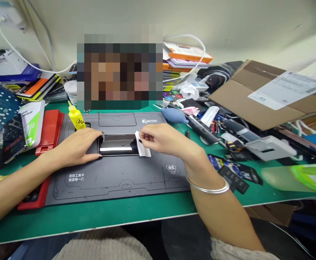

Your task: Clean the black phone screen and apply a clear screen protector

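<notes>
Two hands at a glossy dark device [116,141] on a grey mat [147,180] upon the green table [98,221].

At left, the yellow bottle [76,117] stood just beyond the left hand [84,146], where a careless sweep could have toppled it. That hand grasped the device's left end, thumb and fingers at opposite long edges; uneven pressure might have let the slick body slide. At the device's right end, the right hand [158,139] was curled at a white sheet [145,151]; whether its fingertips pinched the sheet could not be told. Grit beneath it could have scratched the surface. The device lay flat, dark and mirror-like, with a bright reflected band along its near side and a small oval mark right of centre.
</notes>
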A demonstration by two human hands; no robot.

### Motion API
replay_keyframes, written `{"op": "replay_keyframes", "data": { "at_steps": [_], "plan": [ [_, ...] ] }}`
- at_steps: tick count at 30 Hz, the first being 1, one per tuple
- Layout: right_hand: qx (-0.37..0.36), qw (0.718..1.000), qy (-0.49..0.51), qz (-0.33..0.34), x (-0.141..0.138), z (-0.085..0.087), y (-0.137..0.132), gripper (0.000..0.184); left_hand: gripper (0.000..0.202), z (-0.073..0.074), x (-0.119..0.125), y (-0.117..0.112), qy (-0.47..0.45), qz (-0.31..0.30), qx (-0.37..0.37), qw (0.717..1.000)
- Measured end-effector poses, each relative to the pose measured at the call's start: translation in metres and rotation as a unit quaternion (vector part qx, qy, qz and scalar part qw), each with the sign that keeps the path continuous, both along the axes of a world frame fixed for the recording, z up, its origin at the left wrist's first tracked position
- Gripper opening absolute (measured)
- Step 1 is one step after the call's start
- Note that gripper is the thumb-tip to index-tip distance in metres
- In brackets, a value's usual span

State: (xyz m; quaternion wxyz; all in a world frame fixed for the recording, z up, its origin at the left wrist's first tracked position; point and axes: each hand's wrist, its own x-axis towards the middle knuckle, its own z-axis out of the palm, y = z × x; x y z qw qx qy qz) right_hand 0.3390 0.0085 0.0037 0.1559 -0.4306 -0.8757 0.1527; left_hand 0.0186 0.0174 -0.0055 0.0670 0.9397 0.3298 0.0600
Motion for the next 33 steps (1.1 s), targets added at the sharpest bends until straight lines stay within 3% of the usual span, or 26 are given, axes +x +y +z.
{"op": "replay_keyframes", "data": {
  "at_steps": [6, 12, 17, 22, 26, 33],
  "plan": [
    [0.015, 1.0, 0.026, -0.002, -0.005, -0.003, 0.001, 0.012, 0.053, 0.0, 0.0, 0.0, -0.009, -0.01, 0.012, 1.0],
    [0.084, 0.993, 0.083, 0.001, -0.006, 0.003, 0.014, 0.012, 0.046, -0.001, 0.001, 0.001, -0.017, -0.032, 0.031, 0.999],
    [0.13, 0.986, 0.107, 0.004, 0.004, -0.01, 0.008, 0.011, 0.046, -0.003, 0.001, 0.001, -0.019, -0.038, 0.05, 0.998],
    [0.1, 0.992, 0.073, 0.027, 0.016, -0.016, -0.008, 0.015, 0.04, -0.007, 0.002, -0.003, -0.016, -0.051, 0.076, 0.996],
    [0.129, 0.987, 0.069, 0.06, 0.019, -0.014, -0.012, 0.015, 0.036, -0.009, 0.003, -0.005, -0.014, -0.05, 0.081, 0.995],
    [0.138, 0.988, 0.031, 0.064, 0.021, -0.022, -0.011, 0.017, 0.044, -0.004, 0.002, -0.002, -0.021, -0.031, 0.055, 0.998]
  ]
}}
